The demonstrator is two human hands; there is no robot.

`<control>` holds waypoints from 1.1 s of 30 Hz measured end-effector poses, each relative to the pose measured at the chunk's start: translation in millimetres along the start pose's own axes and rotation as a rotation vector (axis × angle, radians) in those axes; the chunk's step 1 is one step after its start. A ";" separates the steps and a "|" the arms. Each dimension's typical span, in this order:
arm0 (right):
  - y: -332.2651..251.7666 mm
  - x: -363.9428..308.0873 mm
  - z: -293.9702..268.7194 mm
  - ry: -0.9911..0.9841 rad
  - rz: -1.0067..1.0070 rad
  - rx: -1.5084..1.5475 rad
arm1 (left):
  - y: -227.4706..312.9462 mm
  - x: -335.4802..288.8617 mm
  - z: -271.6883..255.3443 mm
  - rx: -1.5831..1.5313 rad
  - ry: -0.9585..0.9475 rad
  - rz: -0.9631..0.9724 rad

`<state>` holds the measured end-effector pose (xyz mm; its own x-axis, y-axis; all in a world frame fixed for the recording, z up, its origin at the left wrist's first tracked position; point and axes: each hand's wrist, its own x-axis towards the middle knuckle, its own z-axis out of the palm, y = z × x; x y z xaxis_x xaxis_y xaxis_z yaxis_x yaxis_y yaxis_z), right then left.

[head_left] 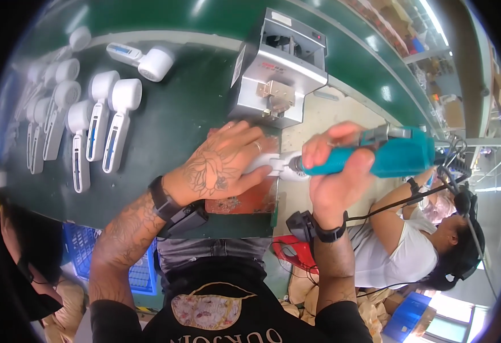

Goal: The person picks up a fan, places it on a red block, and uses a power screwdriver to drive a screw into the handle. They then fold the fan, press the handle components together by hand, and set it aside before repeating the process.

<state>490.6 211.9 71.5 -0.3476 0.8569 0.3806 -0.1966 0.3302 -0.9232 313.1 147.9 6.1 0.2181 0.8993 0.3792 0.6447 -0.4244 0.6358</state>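
My left hand (pixel 219 160), tattooed and with a ring, presses down on a white handheld shower head (pixel 289 170) that lies across a worn red-brown pad (pixel 242 201). Its fingers wrap over the handle and hide much of it. In my right hand (pixel 342 177) is a teal electric screwdriver (pixel 402 155), held nearly level and slightly blurred. The screwdriver's tip points left and meets the shower head's white body beside my left fingertips. Whether a screw sits at the tip cannot be made out.
Several finished-looking white shower heads (pixel 122 117) lie at the left, one apart (pixel 150 62) farther back. A grey screw-feeding machine (pixel 279 71) stands just beyond my hands. A co-worker in a white shirt (pixel 396 251) sits at the right. A blue crate (pixel 84 251) is below the table edge.
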 end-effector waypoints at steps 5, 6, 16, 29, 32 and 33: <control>5.8 -11.5 -4.6 -0.065 0.012 -0.005 | -3.9 -2.4 3.3 -0.039 0.010 0.011; 7.3 -11.8 -4.3 -0.057 -0.002 0.000 | -3.1 -1.8 1.9 -0.040 -0.010 -0.004; 29.1 -28.2 4.1 -0.001 -0.002 0.177 | 4.9 0.5 -1.5 -0.020 0.008 0.057; 27.6 -34.4 -5.9 -0.004 0.108 0.274 | 14.2 5.3 3.7 -0.005 0.010 0.038; 14.7 -34.2 -7.6 -0.004 0.078 0.190 | 13.0 2.9 3.4 0.001 -0.002 0.069; 8.9 -36.1 -10.9 0.005 0.064 0.157 | 12.9 1.8 2.5 0.006 -0.006 0.095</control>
<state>511.4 188.2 48.9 -0.3594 0.8763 0.3207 -0.3151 0.2096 -0.9256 323.7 144.3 13.3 0.2827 0.8557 0.4335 0.6250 -0.5071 0.5934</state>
